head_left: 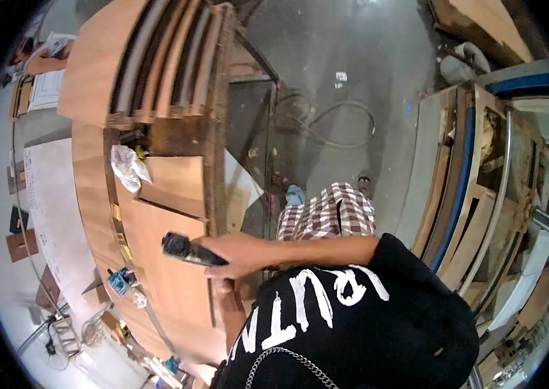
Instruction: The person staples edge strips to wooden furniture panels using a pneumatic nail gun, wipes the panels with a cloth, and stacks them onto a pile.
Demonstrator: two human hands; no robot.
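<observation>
A black tool (193,251) was in the right hand (239,254), above the brown board (167,279), near its right edge. The right hand was grasping the tool firmly, with its fingers wrapped around the rear part, while the front part, which looked like a box, pointed to the left. Whether the tool touched the board, I cannot tell.

The left hand (224,286) was just below the right one, beside the edge of the board, and it was partly hidden. I cannot tell whether it was grasping something or was released.

The board lay flat on the workbench (90,188). Behind it there was another board (174,172), and a crumpled white bag (130,170) lay near the corner of this one. Farther away on the bench stood a stack of panels (164,61), which looked curved in this wide view. On the left side of the brown board was a blue-green power tool (119,282). A loop of hose (373,123) lay on the grey floor (320,39).
</observation>
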